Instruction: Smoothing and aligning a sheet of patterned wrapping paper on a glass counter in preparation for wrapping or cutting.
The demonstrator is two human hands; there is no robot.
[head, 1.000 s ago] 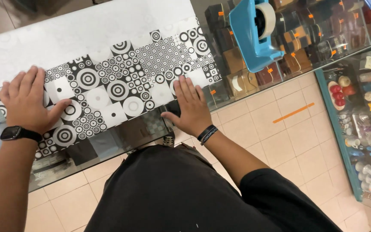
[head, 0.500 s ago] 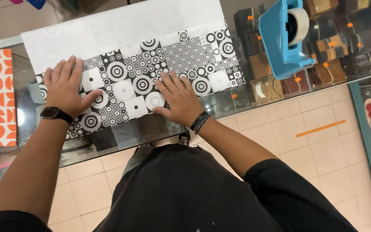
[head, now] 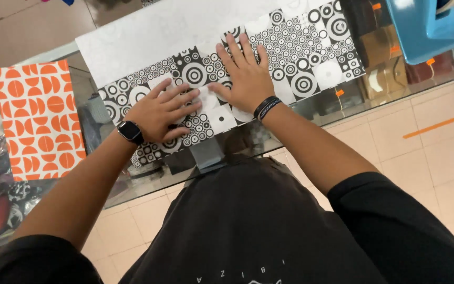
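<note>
A long sheet of black-and-white wrapping paper (head: 311,58) with circle patterns lies across a glass counter (head: 342,102), its white back side (head: 148,42) showing along the far half. My left hand (head: 161,113), with a dark watch on the wrist, presses flat on the patterned part near the sheet's left end. My right hand (head: 245,76), with a dark wristband, lies flat with fingers spread just to the right of it. Both palms rest on the paper and hold nothing.
An orange-and-white patterned sheet (head: 40,121) lies on the counter at the left. A blue tape dispenser (head: 426,26) stands at the top right. Goods show through the glass below. Beige floor tiles with an orange strip (head: 437,126) lie at the right.
My hands have come closer together toward the middle of the sheet, the left one sliding right. The view has shifted, bringing the orange sheet into sight.
</note>
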